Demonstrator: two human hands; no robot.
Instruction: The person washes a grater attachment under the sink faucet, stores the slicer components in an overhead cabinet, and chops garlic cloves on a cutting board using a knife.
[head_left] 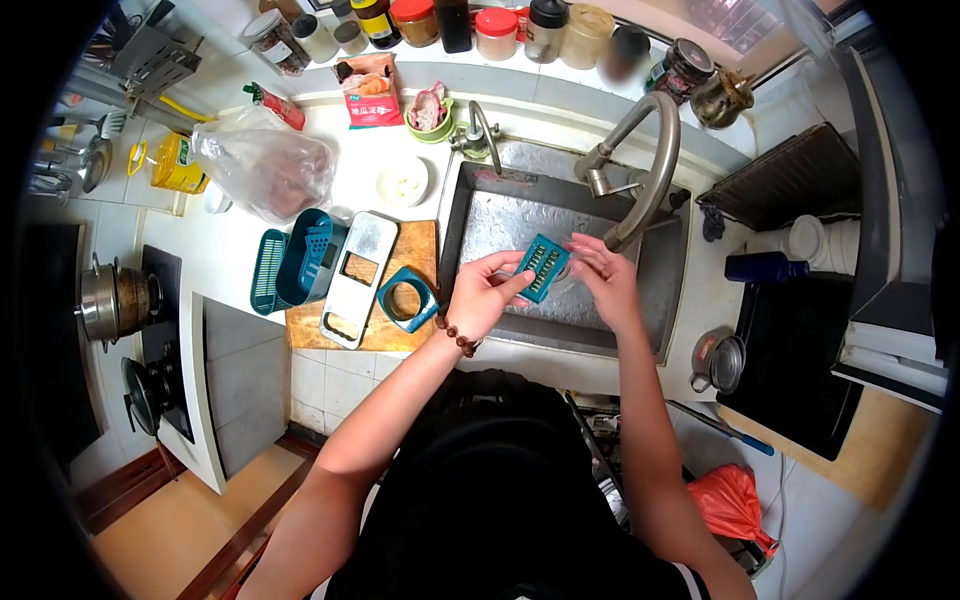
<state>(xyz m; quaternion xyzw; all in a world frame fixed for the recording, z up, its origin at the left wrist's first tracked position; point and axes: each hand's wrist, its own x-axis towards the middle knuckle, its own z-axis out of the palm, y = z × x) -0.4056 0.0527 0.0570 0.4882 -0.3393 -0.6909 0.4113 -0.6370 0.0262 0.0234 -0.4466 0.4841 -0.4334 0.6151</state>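
My left grip (488, 295) is closed on the lower left of a teal slotted plate (543, 268), thumb on its face; the fingers behind are partly hidden by the plate. My right grip (605, 285) is partly open at the plate's right edge, fingers loosely bent, and I cannot tell whether the fingertips touch it. Something pale behind the plate, by those fingers, is too hard to make out.

I have the plate tilted over the sink (480, 230), near the spout of the large faucet (665, 150). It is flat and rectangular, with rows of small metallic-looking slots inside a plain teal border; their edges are too small to read, and I cannot see its back.

To my left, on the bench (345, 180), a cutting board (418, 240) lies partly under a white frame (350, 290) and a teal ring-shaped piece (408, 300). The contents of the cloudy plastic bag (270, 165) are unclear. One dark-topped jar (625, 55) is blurred, and my right arm partly covers a red bag (728, 500).
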